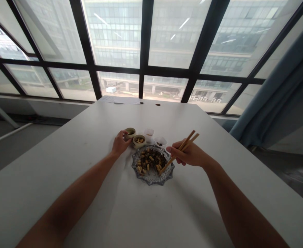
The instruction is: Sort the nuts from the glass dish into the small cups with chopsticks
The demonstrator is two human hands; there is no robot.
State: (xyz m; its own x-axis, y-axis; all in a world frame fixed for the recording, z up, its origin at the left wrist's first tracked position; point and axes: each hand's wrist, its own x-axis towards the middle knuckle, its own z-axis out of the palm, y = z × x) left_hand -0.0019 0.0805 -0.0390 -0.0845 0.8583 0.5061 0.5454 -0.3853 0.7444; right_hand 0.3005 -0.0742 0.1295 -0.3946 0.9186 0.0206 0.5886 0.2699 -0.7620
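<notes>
A clear glass dish [153, 179] with a scalloped rim holds pale pieces mixed with dark bits. My right hand [189, 153] is closed around a pair of wooden chopsticks [178, 151], whose tips reach into the right side of the dish. My left hand [120, 143] grips the left side of a small greenish cup [130, 132] behind the dish. Beside that cup, a second small cup [139, 145] contains some pale pieces. Two small white containers stand behind the dish: one [149, 132] further back, the other [160, 141] with dark bits inside.
All of this stands on a white table [89, 137]. Papers [122, 100] lie at its far edge, near two dark round holes. Large framed windows rise beyond the table, and a blue curtain [275, 86] hangs on the right.
</notes>
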